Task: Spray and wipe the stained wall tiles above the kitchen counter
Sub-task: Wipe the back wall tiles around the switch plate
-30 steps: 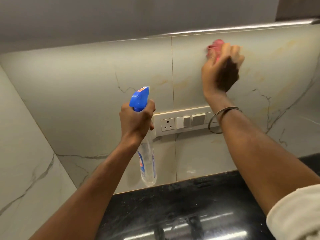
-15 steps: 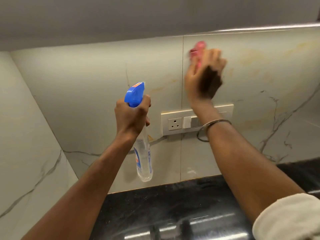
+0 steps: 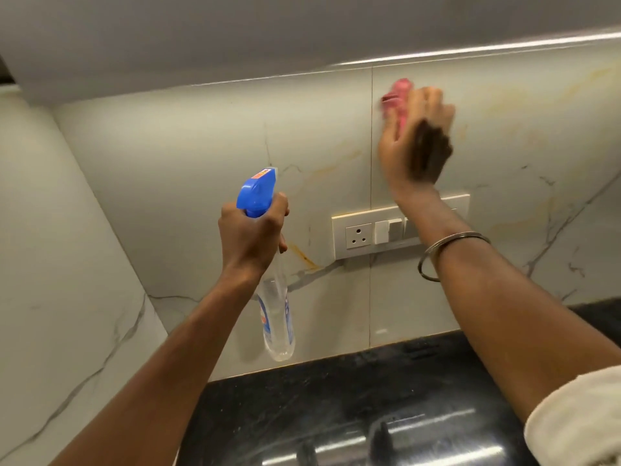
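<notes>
I see the left hand (image 3: 250, 237) gripping the spray bottle (image 3: 274, 297) at centre frame, held off the wall tiles (image 3: 208, 156); at upper right the right hand (image 3: 415, 142), blurred, seems to press a pink cloth (image 3: 398, 95) against them, above the switch plate (image 3: 363, 235)

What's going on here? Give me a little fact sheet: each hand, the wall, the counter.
Left hand: grips a spray bottle with a blue head
Right hand: holds a pink cloth against the upper wall tiles
Stains: yellowish smears on the tiles; orange streak left of the socket panel
Counter: black, glossy
Right wrist: metal bangle
</notes>
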